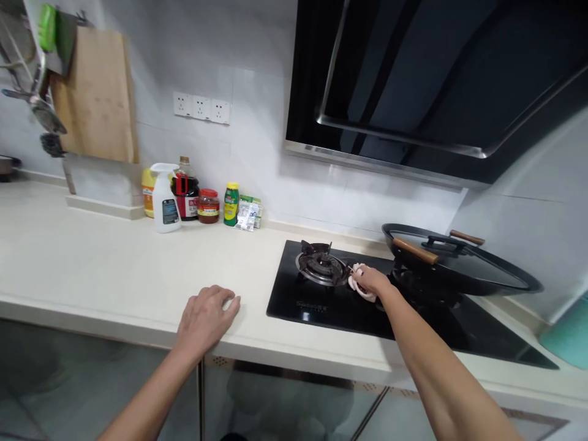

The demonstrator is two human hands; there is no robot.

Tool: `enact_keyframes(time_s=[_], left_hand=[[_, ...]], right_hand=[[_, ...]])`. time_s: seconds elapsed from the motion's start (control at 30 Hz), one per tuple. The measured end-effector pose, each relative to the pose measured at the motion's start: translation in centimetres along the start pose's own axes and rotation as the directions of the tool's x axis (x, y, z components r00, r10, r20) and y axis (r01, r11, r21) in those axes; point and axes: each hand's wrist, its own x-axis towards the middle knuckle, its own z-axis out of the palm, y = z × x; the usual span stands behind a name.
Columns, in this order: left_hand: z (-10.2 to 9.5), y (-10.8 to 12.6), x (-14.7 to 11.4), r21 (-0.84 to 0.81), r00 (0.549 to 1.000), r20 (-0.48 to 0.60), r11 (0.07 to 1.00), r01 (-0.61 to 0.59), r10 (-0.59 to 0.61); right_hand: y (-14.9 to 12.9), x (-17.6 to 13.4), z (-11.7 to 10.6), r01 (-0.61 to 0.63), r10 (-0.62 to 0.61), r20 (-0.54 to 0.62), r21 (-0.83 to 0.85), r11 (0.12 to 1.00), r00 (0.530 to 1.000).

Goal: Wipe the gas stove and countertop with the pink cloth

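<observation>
My right hand (pixel 373 280) grips a crumpled pinkish-white cloth (pixel 364 295) and presses it on the black glass gas stove (pixel 298 300), just right of the left burner (pixel 323 264). My left hand (pixel 206 317) rests palm down near the front edge of the cream countertop (pixel 124 269), left of the stove. Its thumb is apart from the loosely bent fingers, and it holds nothing. On the right burner sits a large dark wok (pixel 468 282) with wooden handles and a glass lid (pixel 493 269).
Against the wall stand a white spray bottle (pixel 166 205), a dark sauce bottle (pixel 187 199), a red-lidded jar (pixel 208 207), a green bottle (pixel 231 205) and small packets (pixel 248 214). A black range hood (pixel 413 79) overhangs the stove. A wooden cutting board (pixel 98 98) hangs at left.
</observation>
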Motion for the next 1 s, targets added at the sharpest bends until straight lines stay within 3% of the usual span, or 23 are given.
enact_keyframes(time_s=[0.17, 0.37, 0.5, 0.57, 0.67, 0.77, 0.9, 1.0], left_hand=[[0.0, 0.2, -0.1, 0.009, 1.0, -0.006, 1.0, -0.007, 0.007], [0.1, 0.1, -0.4, 0.02, 0.999, -0.006, 0.999, -0.039, 0.039], [-0.1, 0.2, -0.4, 0.039, 0.999, 0.015, 0.998, -0.044, 0.044], [-0.2, 0.4, -0.4, 0.067, 0.999, 0.019, 0.997, -0.045, 0.044], [-0.3, 0.4, -0.3, 0.099, 0.999, 0.018, 0.994, -0.049, 0.047], [-0.3, 0.1, -0.2, 0.119, 0.997, 0.031, 0.991, -0.067, 0.064], [-0.1, -1.2, 0.4, 0.111, 0.991, 0.045, 0.985, -0.131, 0.127], [0.1, -2.0, 1.1, 0.081, 0.983, 0.075, 0.981, -0.174, 0.168]], right_hand=[[-2.1, -3.4, 0.1, 0.077, -0.079, -0.02, -0.079, 0.994, 0.997], [-4.2, -11.4, 0.5, 0.209, -0.222, -0.145, -0.103, 0.973, 0.964], [-4.4, -15.8, 1.3, 0.272, -0.248, -0.274, 0.053, 0.961, 0.929], [-5.5, -17.4, 1.4, 0.368, -0.288, -0.338, 0.202, 0.907, 0.896], [-9.5, -19.5, 1.3, 0.535, -0.41, -0.362, 0.386, 0.751, 0.837], [-15.4, -21.0, 1.0, 0.659, -0.551, -0.362, 0.412, 0.63, 0.752], [-21.7, -21.5, 0.9, 0.767, -0.693, -0.328, 0.263, 0.585, 0.642], [-22.7, -21.4, 1.3, 0.791, -0.714, -0.341, 0.227, 0.569, 0.611]])
